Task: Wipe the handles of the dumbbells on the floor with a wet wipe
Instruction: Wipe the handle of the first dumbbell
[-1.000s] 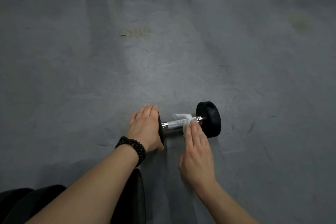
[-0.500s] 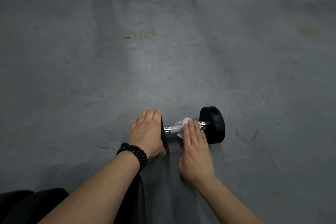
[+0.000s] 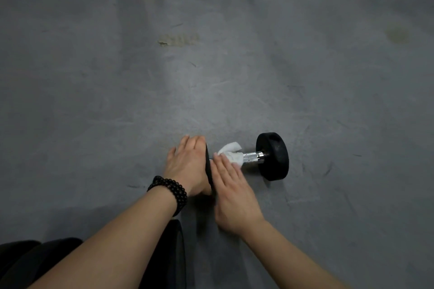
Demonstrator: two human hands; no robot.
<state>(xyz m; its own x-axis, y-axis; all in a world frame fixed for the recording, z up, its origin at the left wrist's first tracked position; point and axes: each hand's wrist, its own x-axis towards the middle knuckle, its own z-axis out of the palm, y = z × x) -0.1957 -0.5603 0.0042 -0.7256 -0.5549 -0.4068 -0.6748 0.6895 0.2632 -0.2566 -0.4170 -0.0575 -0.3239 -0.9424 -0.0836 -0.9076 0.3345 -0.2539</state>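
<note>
White wet wipe [image 3: 231,155] is lying under the right hand [image 3: 231,191], whose straight fingers are pressing it onto the chrome handle [image 3: 252,157] near the left end. Left hand [image 3: 187,166] is resting flat over the near weight, steadying the dumbbell [image 3: 272,156] on the floor [image 3: 117,101] — best keeping firm pressure and rolling the bar to reach every side.

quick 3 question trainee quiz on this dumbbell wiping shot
1. True or false: the wet wipe lies on the handle beside the left weight.
2. Which hand steadies the dumbbell? A left hand B right hand
3. Fill in: the left wrist wears a black beaded ____.

Key: 1 true; 2 A; 3 bracelet
</note>
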